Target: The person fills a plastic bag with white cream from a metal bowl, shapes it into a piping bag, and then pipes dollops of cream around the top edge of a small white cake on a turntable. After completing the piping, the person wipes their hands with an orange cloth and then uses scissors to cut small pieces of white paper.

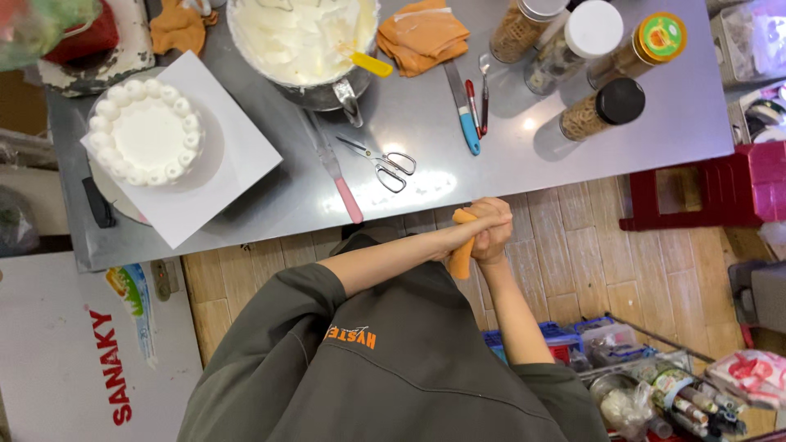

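Observation:
Both my hands meet just off the near edge of the steel table point(524, 155). My right hand point(494, 240) and my left hand point(483, 214) are wrapped together around an orange piping bag point(462, 258), which hangs down between them. A white frosted cake point(147, 131) with piped dollops round its rim sits on a white square board point(237, 155) at the left of the table. A large metal bowl of white cream point(303, 37) with a yellow-handled spatula point(368, 63) stands at the back.
Scissors point(385, 166), a pink-handled palette knife point(337, 176), a blue-handled knife point(463, 110) and a red pen point(473, 96) lie on the table. Orange cloths point(422, 37) and several jars point(602, 110) stand at the back right. A red stool point(720, 192) sits right.

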